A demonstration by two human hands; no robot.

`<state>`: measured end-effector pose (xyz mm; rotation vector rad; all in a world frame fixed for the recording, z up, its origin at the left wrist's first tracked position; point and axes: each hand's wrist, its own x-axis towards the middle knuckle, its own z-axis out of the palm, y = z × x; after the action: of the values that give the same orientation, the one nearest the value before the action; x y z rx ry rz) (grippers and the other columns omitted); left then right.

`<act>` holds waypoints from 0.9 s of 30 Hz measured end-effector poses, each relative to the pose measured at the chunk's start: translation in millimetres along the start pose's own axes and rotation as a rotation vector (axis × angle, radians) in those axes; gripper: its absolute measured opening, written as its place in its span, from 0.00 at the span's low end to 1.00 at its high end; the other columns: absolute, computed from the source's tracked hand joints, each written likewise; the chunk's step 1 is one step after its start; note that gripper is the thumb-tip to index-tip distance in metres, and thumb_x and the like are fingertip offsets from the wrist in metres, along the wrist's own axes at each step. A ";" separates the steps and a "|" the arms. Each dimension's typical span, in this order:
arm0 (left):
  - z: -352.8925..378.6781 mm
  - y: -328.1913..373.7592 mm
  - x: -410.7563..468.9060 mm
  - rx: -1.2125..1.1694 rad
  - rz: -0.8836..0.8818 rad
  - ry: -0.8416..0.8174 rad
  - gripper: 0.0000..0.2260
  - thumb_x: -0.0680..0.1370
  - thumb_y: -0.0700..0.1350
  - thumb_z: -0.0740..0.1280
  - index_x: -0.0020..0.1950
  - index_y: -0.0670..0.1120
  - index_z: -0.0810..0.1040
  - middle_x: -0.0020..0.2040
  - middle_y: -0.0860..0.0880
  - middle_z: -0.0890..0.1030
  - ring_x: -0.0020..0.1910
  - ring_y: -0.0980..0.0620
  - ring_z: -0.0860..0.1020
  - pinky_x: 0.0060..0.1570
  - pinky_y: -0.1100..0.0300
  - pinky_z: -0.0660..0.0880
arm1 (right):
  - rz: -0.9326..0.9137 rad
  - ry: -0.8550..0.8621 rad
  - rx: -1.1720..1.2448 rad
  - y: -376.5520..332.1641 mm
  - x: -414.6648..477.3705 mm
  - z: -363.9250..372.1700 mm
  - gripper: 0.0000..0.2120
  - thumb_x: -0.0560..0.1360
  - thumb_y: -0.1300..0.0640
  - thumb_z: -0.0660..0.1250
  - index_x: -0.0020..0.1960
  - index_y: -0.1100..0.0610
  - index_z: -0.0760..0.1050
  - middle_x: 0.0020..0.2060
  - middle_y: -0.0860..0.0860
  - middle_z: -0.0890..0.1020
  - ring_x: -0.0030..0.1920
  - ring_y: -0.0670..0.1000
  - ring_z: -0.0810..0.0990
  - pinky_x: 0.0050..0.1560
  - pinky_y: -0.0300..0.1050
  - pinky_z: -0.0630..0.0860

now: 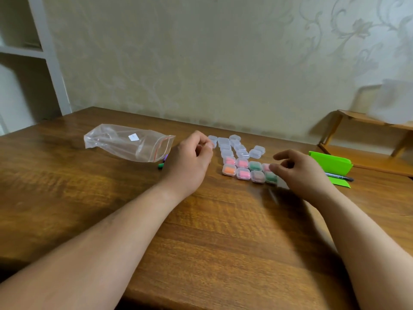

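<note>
Hovering over the wooden table (201,231) right now, both bare forearms are stretched out toward a cluster of little lidded boxes. The left hand (190,159) sits at the cluster's far left corner. Its fingers are curled in, with the fingertips bunched against the thumb right beside one of the clear boxes (234,146). Whether it's actually pinching that box, I can't tell from here.

The right hand (299,171) is at the other end, fingers loosely bent and spread, nothing clasped in them. Its thumb tip lies over the edge of the last pink box in the further coloured row, and it's blurry under the palm.

The filled boxes (243,173) lie in two neat rows of four at the near edge of the cluster, touching side by side. That's orange, pink, brownish, green in front, and reddish, pink, green, pink behind. The clear ones line up in columns behind them, toward the wall.

Off to the left, a see-through zip bag (129,142) lies on its side, with a red seal line and a white label. A green-capped marker (160,166) pokes out from beneath its mouth, just beside the left hand. On the right there's a bright green sheet (330,163) with a black pen (339,176) lying across it, just beyond the right hand.
</note>
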<state>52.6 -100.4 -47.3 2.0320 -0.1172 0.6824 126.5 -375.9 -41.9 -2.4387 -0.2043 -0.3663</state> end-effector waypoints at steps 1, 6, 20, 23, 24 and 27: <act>-0.6 -0.8 1.6 -0.011 -0.002 0.025 0.08 0.88 0.50 0.62 0.54 0.52 0.80 0.44 0.53 0.83 0.48 0.51 0.84 0.51 0.41 0.84 | 0.003 0.020 -0.022 -5.9 5.9 2.0 0.14 0.79 0.47 0.74 0.62 0.48 0.81 0.45 0.46 0.83 0.45 0.51 0.82 0.45 0.48 0.75; -2.4 -4.1 6.3 -0.024 0.012 0.086 0.10 0.87 0.49 0.60 0.51 0.51 0.80 0.41 0.54 0.82 0.44 0.53 0.83 0.48 0.42 0.84 | -0.003 -0.029 -0.156 -46.3 45.8 15.8 0.14 0.78 0.50 0.72 0.63 0.49 0.79 0.54 0.49 0.85 0.50 0.53 0.82 0.46 0.46 0.74; -6.2 -8.1 7.3 -0.005 0.045 0.079 0.09 0.87 0.52 0.60 0.51 0.54 0.77 0.45 0.55 0.83 0.46 0.53 0.86 0.43 0.43 0.84 | 0.091 -0.146 -0.429 -70.7 81.9 54.5 0.17 0.75 0.42 0.74 0.55 0.54 0.80 0.44 0.49 0.84 0.44 0.52 0.82 0.45 0.51 0.82; -8.1 -6.6 8.2 -0.010 0.026 0.067 0.08 0.88 0.51 0.60 0.52 0.54 0.77 0.46 0.54 0.83 0.46 0.53 0.85 0.44 0.44 0.84 | 0.057 -0.081 -0.104 -82.1 65.8 44.3 0.16 0.79 0.49 0.70 0.66 0.49 0.79 0.53 0.51 0.84 0.49 0.53 0.83 0.52 0.54 0.83; -9.0 -5.9 8.7 -0.005 0.015 0.055 0.07 0.88 0.51 0.61 0.53 0.54 0.77 0.46 0.55 0.83 0.47 0.54 0.85 0.46 0.45 0.84 | 0.025 -0.080 0.022 -87.5 56.3 41.9 0.16 0.81 0.50 0.68 0.68 0.46 0.79 0.56 0.50 0.84 0.51 0.53 0.84 0.55 0.55 0.83; -8.9 -3.9 7.9 0.015 -0.012 -0.011 0.05 0.87 0.50 0.62 0.60 0.54 0.77 0.47 0.55 0.83 0.47 0.54 0.83 0.48 0.48 0.83 | -0.111 -0.119 0.260 -104.9 21.9 44.0 0.14 0.83 0.51 0.63 0.65 0.41 0.80 0.57 0.45 0.85 0.52 0.52 0.84 0.55 0.55 0.83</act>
<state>56.9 -89.5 -42.7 2.0497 -0.1064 0.6661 131.6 -265.8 -6.3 -2.1982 -0.4141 -0.2263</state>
